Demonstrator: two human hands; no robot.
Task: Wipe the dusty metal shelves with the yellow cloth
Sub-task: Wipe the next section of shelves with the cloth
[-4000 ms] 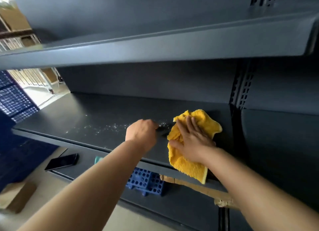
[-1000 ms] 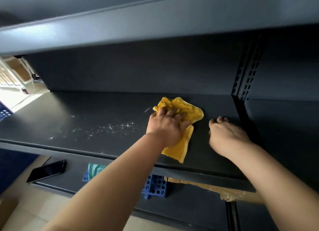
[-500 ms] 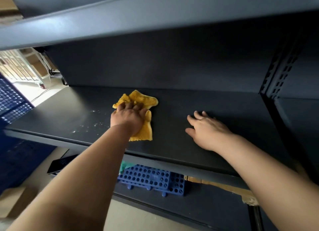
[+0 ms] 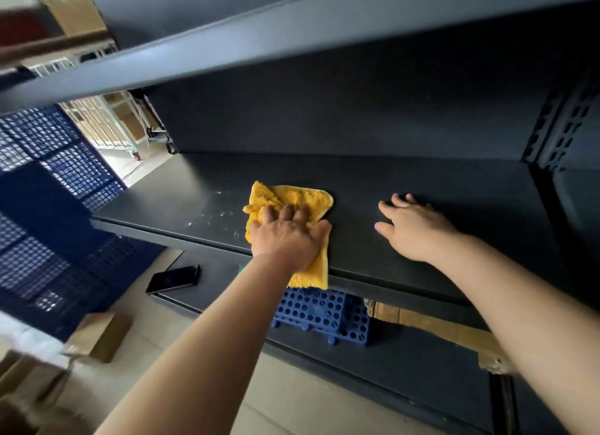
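- Pale dust specks lie on the shelf, not yet wiped.
- The left hand presses flat-fingered on the yellow cloth near the front edge.
- The right hand rests flat, empty, on seemingly clean shelf.

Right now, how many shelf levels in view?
3: top shelf overhead; middle shelf under the yellow cloth; bottom shelf holding the blue rack. More may sit outside the frame.
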